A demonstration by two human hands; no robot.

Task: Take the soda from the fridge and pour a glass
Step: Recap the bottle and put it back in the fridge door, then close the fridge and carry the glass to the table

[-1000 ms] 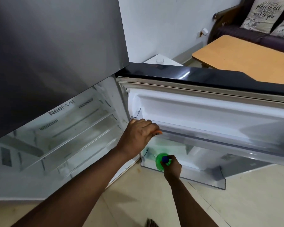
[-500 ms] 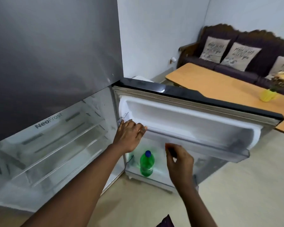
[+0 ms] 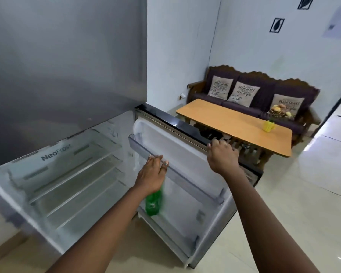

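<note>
The green soda bottle stands upright in the lowest shelf of the open fridge door. Its cap and neck are hidden behind my left wrist. My left hand lies on the rail of the upper door shelf, fingers curled over its edge, just above the bottle. Further right, my right hand grips the door's dark top edge, well away from the bottle. No glass is in view.
The fridge interior holds bare glass shelves. Behind the door stands a wooden table with a yellow mug, and a dark sofa with cushions lies beyond. Tiled floor spreads to the right.
My right hand has risen from beside the bottle to the door's top edge. My left hand stays on the shelf rail. The view has tilted up toward the room.
</note>
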